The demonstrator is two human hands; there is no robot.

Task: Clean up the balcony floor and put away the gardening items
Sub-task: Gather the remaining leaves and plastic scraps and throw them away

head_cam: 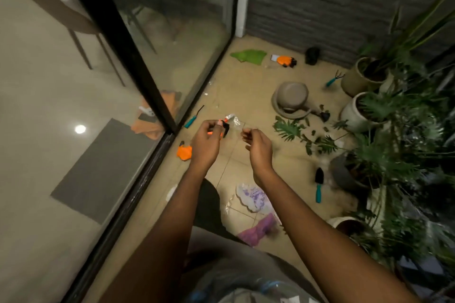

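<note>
Both hands are raised over the balcony floor [246, 96], just right of the glass door [172, 44]. The left hand [206, 139] has its fingers curled, pinching a small orange and black thing [225, 128]. It is mostly covered by the fingers, so I cannot tell what it is. A crinkled clear wrapper [235, 120] hangs off it. The right hand [256, 142] is also curled and pinches the far edge of that wrapper, which is so thin there that it nearly vanishes.

Gardening items lie scattered on the floor:
- An orange glove [184, 152] lies by the door track.
- A teal-handled weeder [193, 119] lies just above the orange glove.
- A green cloth [248, 56] and a second orange glove [285, 61] lie near the far wall.
- A small rake [333, 78] lies beside the pots.
- A tipped-over watering can [291, 99] lies in the middle.
- A black trowel [318, 186] lies near the plants [394, 130].
- A purple glove [258, 229] is blurred.

The plants are smeared by motion. A plastic bag [246, 290] is cut off at the bottom edge.
</note>
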